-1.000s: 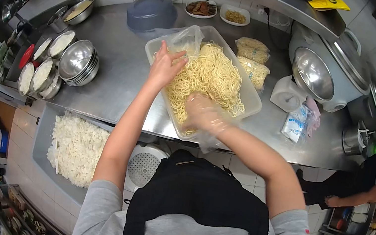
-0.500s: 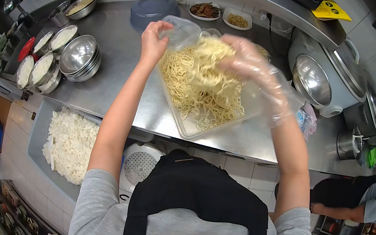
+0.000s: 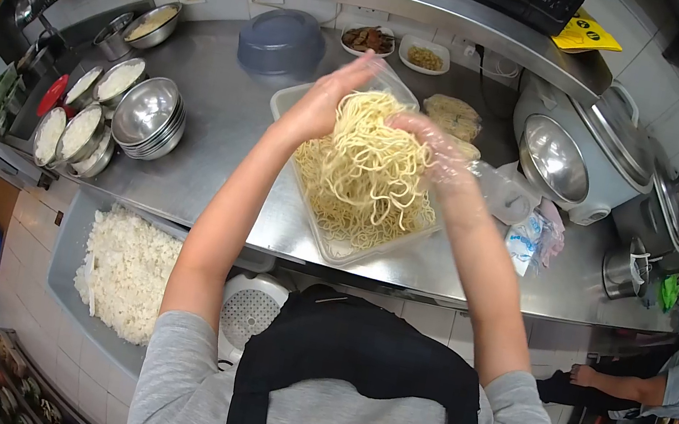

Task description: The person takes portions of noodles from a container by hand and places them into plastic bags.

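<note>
My left hand (image 3: 331, 103) is closed on a clear plastic bag (image 3: 392, 83), which is partly hidden behind noodles. My right hand (image 3: 433, 145), in a clear plastic glove, grips a large clump of yellow noodles (image 3: 374, 159) at the mouth of the bag. Strands hang from the clump over a clear plastic tub (image 3: 340, 259), where more loose noodles lie. Past the right hand, filled clear packs of noodles (image 3: 452, 116) rest on the steel counter.
Stacked steel bowls (image 3: 148, 113) and rice-filled bowls (image 3: 83, 132) stand at left. A grey bin of rice (image 3: 128, 266) sits below the counter edge. Behind are a blue-grey lid (image 3: 281, 43) and two small food dishes (image 3: 424, 55). A large cooker (image 3: 594, 134) stands right; co-workers are at far right.
The right hand has brought the noodle clump up and left against the bag. My left hand has moved right and down, closer to the noodles. The view has shifted slightly.
</note>
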A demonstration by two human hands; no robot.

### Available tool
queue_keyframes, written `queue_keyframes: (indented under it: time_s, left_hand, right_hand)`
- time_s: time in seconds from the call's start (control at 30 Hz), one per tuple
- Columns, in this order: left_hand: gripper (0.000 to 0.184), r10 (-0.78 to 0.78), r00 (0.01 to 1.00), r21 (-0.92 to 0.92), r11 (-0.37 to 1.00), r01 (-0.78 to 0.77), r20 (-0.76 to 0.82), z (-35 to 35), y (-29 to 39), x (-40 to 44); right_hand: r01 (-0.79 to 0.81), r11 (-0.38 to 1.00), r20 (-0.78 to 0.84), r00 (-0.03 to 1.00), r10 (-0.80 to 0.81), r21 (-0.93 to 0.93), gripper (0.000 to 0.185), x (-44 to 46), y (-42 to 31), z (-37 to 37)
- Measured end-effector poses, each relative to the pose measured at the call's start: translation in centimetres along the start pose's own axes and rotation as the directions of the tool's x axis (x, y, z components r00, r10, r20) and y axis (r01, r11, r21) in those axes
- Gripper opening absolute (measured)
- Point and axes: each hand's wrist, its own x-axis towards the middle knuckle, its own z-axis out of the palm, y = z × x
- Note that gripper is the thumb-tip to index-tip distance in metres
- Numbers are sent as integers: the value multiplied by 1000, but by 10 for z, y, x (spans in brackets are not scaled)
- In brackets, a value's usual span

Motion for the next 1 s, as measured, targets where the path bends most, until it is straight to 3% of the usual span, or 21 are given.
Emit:
queue_keyframes:
  time_s: [0.07,0.13,0.17,0.2,0.27,0.3,0.4,0.43,0.47,0.5,0.53,0.57,0.6,0.63,0.67,0.7,0.73,0.8,0.87,0.93,1.0]
  left_hand:
    - [58,93,993,-13,996,-92,70,0,8,-2]
    - [63,90,980,58,993,-101,177,4,4,-4]
    - [65,229,949,137,955,-262,219,6,-3,-5]
    - [65,226,948,138,956,-260,223,12,-2,-8]
    - [68,16,996,207,978,-33,86,31,5,-16]
    - [72,65,998,161,985,-62,-13,38,4,-17]
    - [72,35,995,214,977,-16,-90,51,10,-15]
    - [70,35,993,236,972,-7,-113,54,9,-13]
    - [70,25,994,235,972,1,-108,55,6,-13]
    - [69,4,992,234,972,26,-124,54,2,-11]
    - [68,-14,990,234,971,48,-143,52,-1,-7]
    - [64,-109,981,196,971,140,-159,46,-4,-2]
    - [64,-111,981,200,969,142,-160,36,-9,1]
    - [62,-200,971,127,968,217,-132,24,-15,5]
    - [61,-285,953,54,955,291,-100,15,-20,9]
    - [59,-239,955,132,956,264,-176,13,-17,13]
    - [59,-243,954,131,955,268,-177,9,-14,18]
    - [60,-304,950,-261,913,312,70,-5,-1,32]
    - [62,-353,931,-385,850,359,88,-11,12,37]
    - [64,-390,918,-86,914,395,70,-8,2,38]
    - [65,-394,908,-216,883,417,143,-10,2,42]
  right_hand:
    - [38,949,-128,992,2,313,28,7,33,-8]
    - [86,902,-70,996,-62,424,26,16,43,-14]
    - [116,838,-20,992,-125,533,24,20,49,-17]
    - [115,835,-20,992,-124,537,24,23,45,-11]
    - [79,691,-35,996,-78,718,25,35,32,9]
    - [62,564,-41,998,-50,823,26,45,33,17]
    - [151,562,-127,988,-83,813,28,82,52,11]
    - [260,723,-275,956,-99,640,29,84,48,24]
    - [253,721,-276,957,-89,645,29,106,63,10]
    - [203,935,-216,966,-143,290,31,150,90,-19]
    - [65,996,-225,973,-49,65,36,126,59,-1]
    - [-84,983,-231,972,45,-161,40,101,26,18]
    - [-84,984,-228,973,46,-159,40,84,-1,22]
    - [-91,945,-47,996,81,-315,40,72,-19,19]
    - [-65,884,128,982,140,-464,40,68,-27,18]
    - [40,791,7,999,-45,-610,37,69,-22,21]
    - [38,791,9,999,-41,-610,37,74,-25,20]
    - [114,87,94,974,-208,-990,36,84,-44,19]
    - [171,280,126,977,-172,-945,33,63,-76,29]
    - [262,400,153,947,-284,-878,29,58,-88,26]
    - [276,455,148,943,-297,-847,35,43,-101,23]
